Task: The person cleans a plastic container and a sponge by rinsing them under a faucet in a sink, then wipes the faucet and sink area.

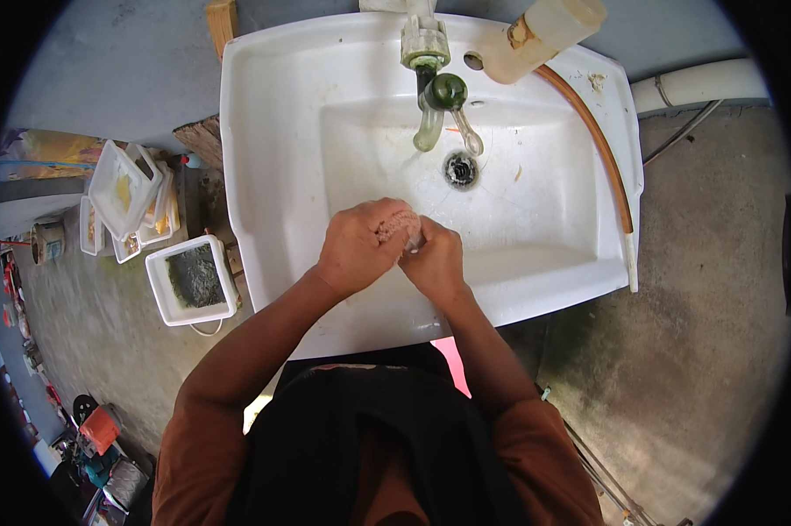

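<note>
Over the near part of a white sink [270,164], my left hand [359,243] grips a bunched pinkish textured cloth [398,225]. My right hand [438,256] meets it from the other side and also closes on the cloth, most of which the fingers hide. Above and beyond both hands is a faucet [428,135] with a dark green knob and a cloudy spout; a faint stream of water appears to leave the spout. The dark drain [461,171] lies in the basin a little beyond my right hand.
A brown hose [599,135] curves along the sink's right side, beside a cloudy plastic container [540,39] at the back. Left of the sink, a square white tub [155,289] holds dark material, with several white containers [122,191] stacked behind it. A white pipe [704,82] runs along the right wall.
</note>
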`<state>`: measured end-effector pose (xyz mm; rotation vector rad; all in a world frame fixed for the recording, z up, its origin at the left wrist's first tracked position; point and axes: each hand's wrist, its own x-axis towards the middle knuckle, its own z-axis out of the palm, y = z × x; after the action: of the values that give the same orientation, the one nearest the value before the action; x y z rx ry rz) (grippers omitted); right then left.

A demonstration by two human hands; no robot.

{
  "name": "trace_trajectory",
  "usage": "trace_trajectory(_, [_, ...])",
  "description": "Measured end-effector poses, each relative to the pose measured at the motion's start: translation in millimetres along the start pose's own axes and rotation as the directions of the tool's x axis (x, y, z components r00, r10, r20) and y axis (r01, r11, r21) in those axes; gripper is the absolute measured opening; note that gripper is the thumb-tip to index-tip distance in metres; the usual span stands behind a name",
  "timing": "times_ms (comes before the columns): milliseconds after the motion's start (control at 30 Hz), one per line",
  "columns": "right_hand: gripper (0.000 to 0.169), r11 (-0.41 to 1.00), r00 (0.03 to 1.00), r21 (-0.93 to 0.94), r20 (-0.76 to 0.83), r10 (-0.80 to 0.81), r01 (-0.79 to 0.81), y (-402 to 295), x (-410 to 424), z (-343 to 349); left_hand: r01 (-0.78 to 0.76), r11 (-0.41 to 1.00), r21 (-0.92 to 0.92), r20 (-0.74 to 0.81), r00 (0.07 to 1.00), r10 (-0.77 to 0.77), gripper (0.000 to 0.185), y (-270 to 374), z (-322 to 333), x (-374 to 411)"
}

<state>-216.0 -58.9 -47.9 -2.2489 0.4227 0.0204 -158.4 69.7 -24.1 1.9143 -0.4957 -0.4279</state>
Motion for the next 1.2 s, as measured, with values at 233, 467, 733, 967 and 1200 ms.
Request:
trace_trajectory(233, [0.011, 0.969, 0.996, 0.237, -0.071, -0.061, 0.076, 7.8, -2.6, 13.5, -0.115, 0.993, -0.022, -0.051, 0.992, 0.114, 0.019, -1.5, 1.3, 4.7])
trace_trajectory(467, [0.016, 0.991, 1.0, 0.136, -0.001, 0.015, -0.014, 8.8, 6.8, -1.1, -0.216, 0.976, 0.001, -0.057, 0.975, 0.216, 0.021, -2.6, 8.0, -14.5])
trace_trajectory(733, [0.013, 0.99, 0.996, 0.112, -0.046, -0.08, 0.084, 4.8, 1.9, -1.0, -0.107, 0.973, -0.202, -0.105, 0.991, 0.087, 0.021, 1.8, 3.7, -7.5])
trace_trajectory(967, [0.015, 0.966, 1.0, 0.256, -0.009, 0.027, -0.023, -0.7, -8.9, 2.2, 0.061, 0.948, -0.312, -0.061, 0.995, -0.084, 0.021, -5.2, 6.2, 9.3])
trace_trajectory(1200, [0.016, 0.979, 0.992, 0.198, -0.127, -0.014, 0.039, 17.3, -2.5, 7.8, -0.093, 0.977, -0.194, -0.063, 0.995, 0.082, 0.021, -7.7, 23.8, -6.3])
